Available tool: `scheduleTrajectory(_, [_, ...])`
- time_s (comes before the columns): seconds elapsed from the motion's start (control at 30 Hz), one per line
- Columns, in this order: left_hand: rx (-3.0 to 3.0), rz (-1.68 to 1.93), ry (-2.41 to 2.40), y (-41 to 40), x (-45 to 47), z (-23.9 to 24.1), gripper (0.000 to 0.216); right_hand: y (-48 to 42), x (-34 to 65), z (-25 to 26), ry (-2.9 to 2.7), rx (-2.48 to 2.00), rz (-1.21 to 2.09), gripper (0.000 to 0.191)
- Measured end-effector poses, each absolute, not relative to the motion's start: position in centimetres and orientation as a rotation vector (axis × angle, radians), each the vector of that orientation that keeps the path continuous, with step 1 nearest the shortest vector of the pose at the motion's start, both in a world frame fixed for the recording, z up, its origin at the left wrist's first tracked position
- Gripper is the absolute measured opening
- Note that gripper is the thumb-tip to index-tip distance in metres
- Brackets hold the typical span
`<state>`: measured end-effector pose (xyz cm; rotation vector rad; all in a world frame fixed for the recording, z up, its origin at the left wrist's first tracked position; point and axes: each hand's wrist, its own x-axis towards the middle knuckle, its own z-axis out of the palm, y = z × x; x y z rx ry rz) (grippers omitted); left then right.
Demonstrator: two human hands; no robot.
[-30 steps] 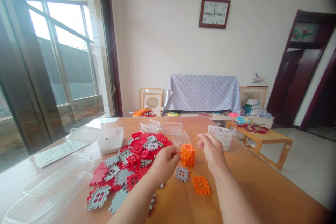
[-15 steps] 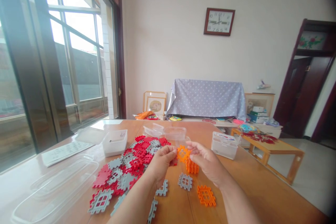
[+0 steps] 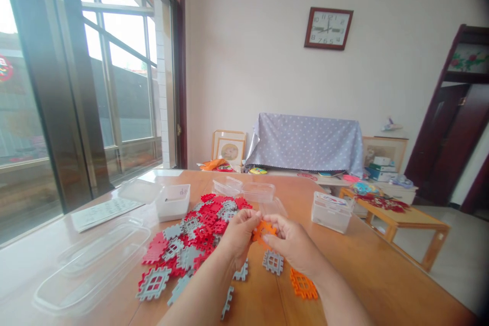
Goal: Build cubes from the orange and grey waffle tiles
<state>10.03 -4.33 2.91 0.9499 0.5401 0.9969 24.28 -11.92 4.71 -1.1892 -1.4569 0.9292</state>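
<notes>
Fingers: clamped on orange piece [image 3: 264, 233], by left hand [image 3: 241, 233] at its left edge, by right hand [image 3: 293, 240] with thumb across its near face. Held right between the two sets of fingertips, equally close to both hands. Partly hidden by the fingers; cannot tell whether single or joined to others. Roughly square in outline, no clear long axis; face turned toward the viewer, apparently tilted. Gap to wooden table [image 3: 382, 277] beneath: cannot judge.

Loose nearby: grey window piece [image 3: 272, 263], just below the hands in view, between the forearms. Second orange piece [image 3: 303, 283], nearer the viewer, just beside right forearm. On the left-hand side: heap of red and grey pieces [image 3: 187, 257], overlapping, mostly flat.

Surface: brown, glossy, pale with glare at left. White container [image 3: 172, 211] left of the heap's far end, clear plastic lid or tray [image 3: 89, 270] farther left, clear box [image 3: 330, 220] beyond right hand.

Room: large window [image 3: 130, 112] at left, pale wall, framed clock [image 3: 329, 29], spotted cloth [image 3: 309, 145] below it, low table [image 3: 412, 220] at right.
</notes>
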Motion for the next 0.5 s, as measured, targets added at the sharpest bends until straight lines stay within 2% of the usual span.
scheduleTrajectory(0.07, [0.904,0.970,0.543,-4.7,10.4,3.0,0.038,-11.7,23.9,4.7,-1.351,-1.186,0.866,0.042])
scheduleTrajectory(0.2, [0.907,0.894,0.517,-5.5,10.8,2.8,0.032,-11.4,23.9,4.5,-1.176,-1.213,0.751,0.046])
scheduleTrajectory(0.37, [0.933,0.935,0.526,-5.2,10.8,2.4,0.026,-11.6,25.3,4.7,-1.320,-1.267,0.664,0.041])
scheduleTrajectory(0.5, [0.943,0.923,0.543,-4.8,10.6,2.4,0.027,-11.8,27.0,4.8,-1.492,-1.333,0.553,0.058])
